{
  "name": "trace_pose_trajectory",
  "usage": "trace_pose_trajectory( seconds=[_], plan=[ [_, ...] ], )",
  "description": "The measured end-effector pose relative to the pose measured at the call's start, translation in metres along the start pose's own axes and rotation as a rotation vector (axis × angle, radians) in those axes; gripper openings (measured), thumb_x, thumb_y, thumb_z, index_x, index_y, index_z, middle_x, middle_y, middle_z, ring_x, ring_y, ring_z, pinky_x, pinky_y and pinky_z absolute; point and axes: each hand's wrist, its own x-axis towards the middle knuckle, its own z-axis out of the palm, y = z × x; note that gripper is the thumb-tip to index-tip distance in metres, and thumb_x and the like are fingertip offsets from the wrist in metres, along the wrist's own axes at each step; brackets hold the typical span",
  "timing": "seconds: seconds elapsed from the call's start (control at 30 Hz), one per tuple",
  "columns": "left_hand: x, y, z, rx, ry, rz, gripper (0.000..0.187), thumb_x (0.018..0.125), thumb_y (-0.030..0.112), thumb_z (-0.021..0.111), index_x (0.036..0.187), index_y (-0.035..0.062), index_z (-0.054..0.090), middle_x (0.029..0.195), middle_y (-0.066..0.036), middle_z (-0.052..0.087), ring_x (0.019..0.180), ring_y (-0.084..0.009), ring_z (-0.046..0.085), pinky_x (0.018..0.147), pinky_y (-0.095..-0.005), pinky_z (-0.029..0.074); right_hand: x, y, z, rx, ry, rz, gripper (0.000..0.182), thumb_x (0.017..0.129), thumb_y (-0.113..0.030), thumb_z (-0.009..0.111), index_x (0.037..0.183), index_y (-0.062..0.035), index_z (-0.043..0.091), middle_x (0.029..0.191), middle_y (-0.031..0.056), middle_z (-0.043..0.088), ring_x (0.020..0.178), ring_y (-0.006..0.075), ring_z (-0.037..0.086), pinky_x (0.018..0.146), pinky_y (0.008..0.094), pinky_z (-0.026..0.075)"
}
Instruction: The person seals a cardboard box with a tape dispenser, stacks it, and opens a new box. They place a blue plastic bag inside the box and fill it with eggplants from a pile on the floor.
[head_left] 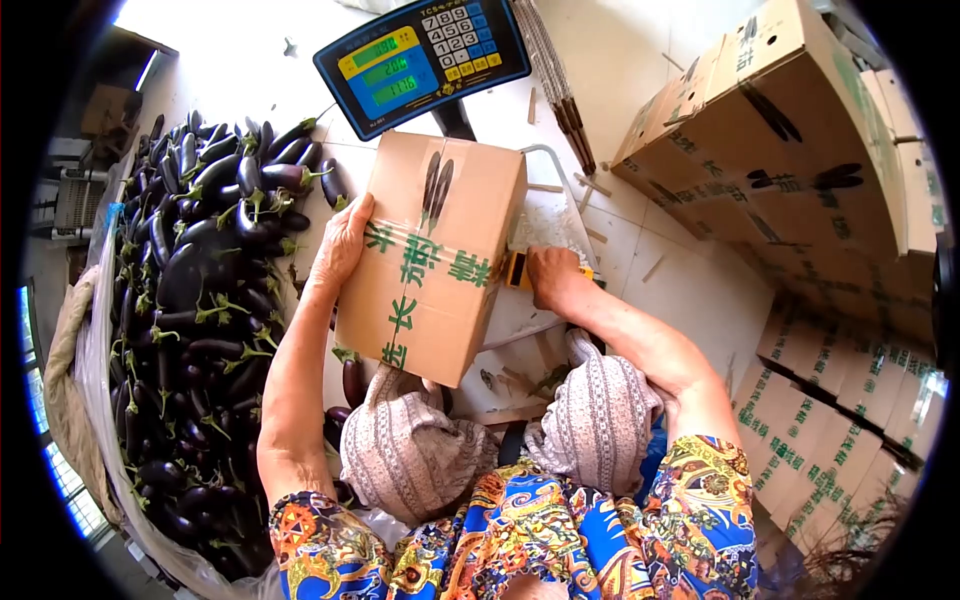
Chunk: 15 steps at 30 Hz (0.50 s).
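A closed cardboard box (430, 260) with green printed characters and an eggplant picture is tilted in front of me, above the scale's metal platform (545, 170). Clear tape runs across its top face. My left hand (345, 240) presses on the box's left edge, fingers together along the side. At the right side of the box, my right hand (556, 278) is closed around a yellow and black tool (517, 270), perhaps a tape dispenser; most of it is hidden by the fist. The scale's display (422, 62) with lit green readouts stands behind the box.
Many eggplants (200, 330) lie heaped at the left beside clear plastic sheeting (105, 350). Large cardboard boxes (770, 140) stand at the upper right, with stacked flat cartons (830, 430) at the lower right. Scraps litter the tiled floor (640, 240).
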Motion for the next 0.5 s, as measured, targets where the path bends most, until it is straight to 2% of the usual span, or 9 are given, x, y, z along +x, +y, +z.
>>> trace_pose_trajectory(
  seconds=[0.1,0.17,0.2,0.23,0.27,0.33,0.37,0.43,0.5],
  plan=[
    [-0.003,0.002,-0.003,-0.021,-0.053,-0.084,0.061,0.101,0.051,0.04,0.129,0.0,0.057,0.116,-0.021,0.066,0.11,-0.0285,0.06,0.099,-0.0356,0.042,-0.021,0.015,0.006,0.054,0.01,0.077,0.03,0.072,-0.016,0.074,0.098,-0.0047,0.065,0.087,0.0136,0.072,0.084,0.0295,0.071,0.065,0.0408,0.056],
    [-0.001,0.004,0.001,-0.025,-0.078,-0.104,0.061,0.101,0.05,0.039,0.131,-0.0004,0.055,0.119,-0.021,0.065,0.112,-0.0284,0.059,0.099,-0.0362,0.041,-0.061,0.062,0.041,0.085,0.412,-0.197,0.025,0.068,-0.011,0.07,0.09,-0.0038,0.062,0.081,0.0189,0.068,0.078,0.033,0.069,0.06,0.044,0.053],
    [-0.002,0.007,0.004,-0.037,-0.088,-0.108,0.061,0.101,0.049,0.038,0.132,-0.0007,0.054,0.121,-0.022,0.064,0.113,-0.0283,0.058,0.1,-0.0365,0.041,-0.075,0.083,0.05,0.185,0.347,-0.103,0.026,0.063,-0.014,0.068,0.085,-0.0026,0.059,0.079,0.0241,0.065,0.075,0.0362,0.066,0.059,0.0455,0.051],
    [-0.003,0.013,0.008,-0.047,-0.093,-0.111,0.061,0.101,0.048,0.038,0.134,-0.001,0.052,0.123,-0.022,0.062,0.113,-0.0281,0.058,0.1,-0.0369,0.041,-0.086,0.091,0.029,0.177,0.038,0.196,0.035,0.063,-0.02,0.07,0.092,-0.0015,0.06,0.086,0.0241,0.066,0.079,0.0368,0.066,0.064,0.0456,0.053],
    [-0.01,0.038,0.01,-0.075,-0.175,-0.041,0.067,0.1,0.05,0.039,0.135,-0.0067,0.048,0.13,-0.02,0.056,0.118,-0.0248,0.052,0.103,-0.0359,0.039,-0.11,0.104,0.003,0.292,-0.013,0.253,0.049,0.064,-0.028,0.074,0.103,-0.0014,0.061,0.095,0.0223,0.068,0.086,0.037,0.067,0.072,0.0438,0.054],
    [-0.027,0.067,0.025,-0.094,-0.182,0.039,0.071,0.099,0.049,0.041,0.147,-0.0019,0.034,0.145,-0.024,0.042,0.132,-0.0305,0.043,0.111,-0.0386,0.033,-0.143,0.142,-0.006,0.615,0.029,0.374,0.073,0.061,-0.042,0.084,0.117,-0.0029,0.058,0.105,0.0185,0.068,0.096,0.0316,0.067,0.083,0.039,0.054],
    [-0.032,0.077,0.032,-0.147,-0.254,0.012,0.076,0.097,0.05,0.045,0.151,0.0011,0.025,0.149,-0.025,0.035,0.137,-0.0337,0.037,0.114,-0.039,0.029,-0.159,0.149,-0.022,0.814,0.086,0.376,0.072,0.061,-0.042,0.085,0.117,-0.0039,0.058,0.098,0.0121,0.067,0.088,0.0247,0.066,0.078,0.0363,0.053],
    [-0.04,0.088,0.049,-0.061,-0.334,0.062,0.087,0.093,0.053,0.05,0.155,0.0055,0.013,0.156,-0.027,0.022,0.144,-0.0386,0.025,0.117,-0.0428,0.023,-0.182,0.146,-0.052,1.292,0.258,0.263,0.052,0.071,-0.032,0.078,0.111,-0.0036,0.059,0.087,0.0028,0.06,0.075,0.013,0.057,0.068,0.0285,0.048],
    [-0.049,0.09,0.077,0.254,-0.278,0.315,0.097,0.087,0.061,0.054,0.157,0.0096,0.01,0.158,-0.028,0.014,0.147,-0.0406,0.016,0.117,-0.0505,0.02,-0.194,0.145,-0.083,1.541,0.262,0.19,0.045,0.077,-0.028,0.072,0.111,-0.0024,0.06,0.088,0.002,0.062,0.077,0.0119,0.06,0.071,0.0263,0.049]
  ],
)
